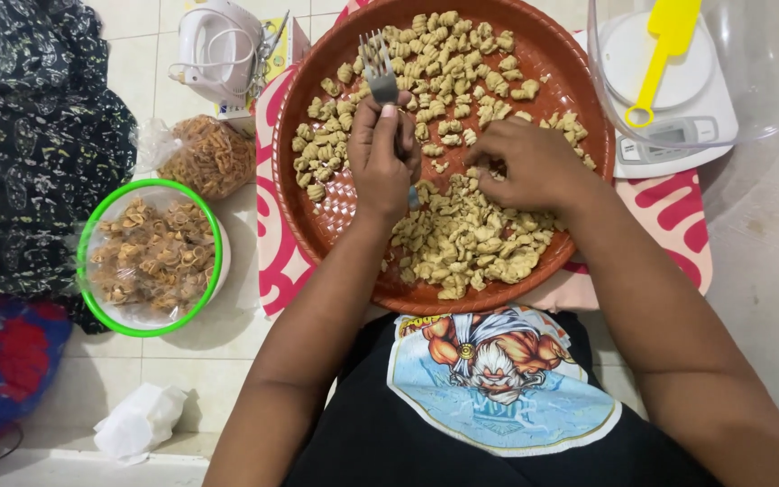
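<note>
Head view: over the brown tray (317, 216), left hand (382, 153) grips a fork (377, 65); right hand (529, 164) pinches dough pieces (471, 239) beside it

One head-worn camera looks steeply down, close over the round brown tray (317, 225) on the floor.

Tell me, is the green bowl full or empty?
Nearly full. The green bowl is heaped with brown curled snack pieces almost to its rim.
</note>
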